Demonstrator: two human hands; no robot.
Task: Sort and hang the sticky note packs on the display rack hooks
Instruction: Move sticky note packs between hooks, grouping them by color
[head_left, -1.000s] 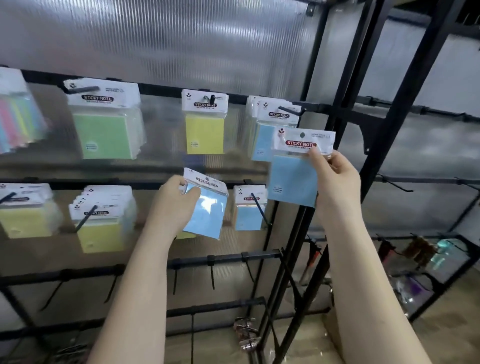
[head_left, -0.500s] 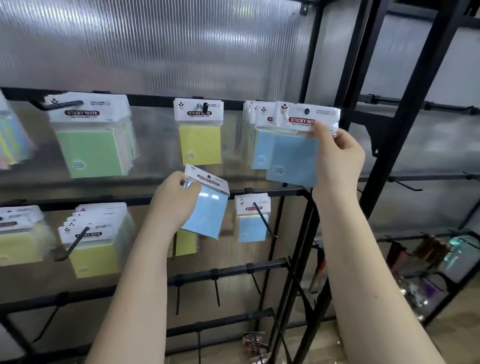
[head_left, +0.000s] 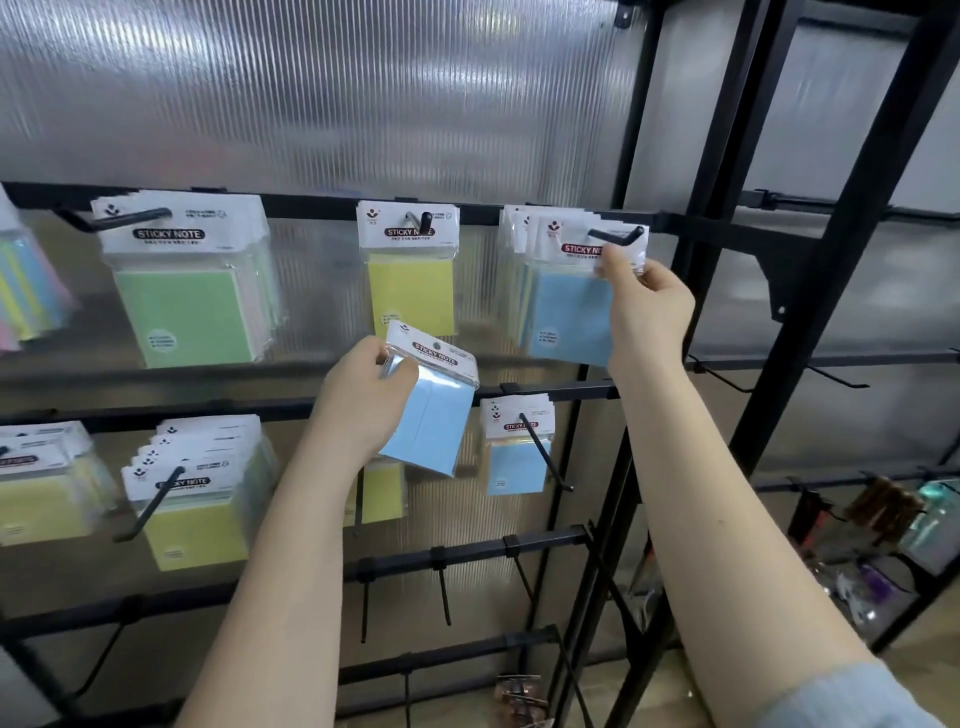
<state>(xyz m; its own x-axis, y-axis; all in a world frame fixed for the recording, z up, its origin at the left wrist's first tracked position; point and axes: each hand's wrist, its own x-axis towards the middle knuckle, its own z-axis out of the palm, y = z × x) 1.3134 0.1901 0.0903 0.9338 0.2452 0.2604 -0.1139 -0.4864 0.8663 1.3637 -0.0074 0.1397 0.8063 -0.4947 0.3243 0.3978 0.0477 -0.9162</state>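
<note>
Blue pack (head_left: 571, 317) on hook (head_left: 618, 236)

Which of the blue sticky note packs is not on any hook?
The blue pack gripped by the left hand, tilted before the rack. The others hang on hooks, including the one the right hand pinches.
</note>
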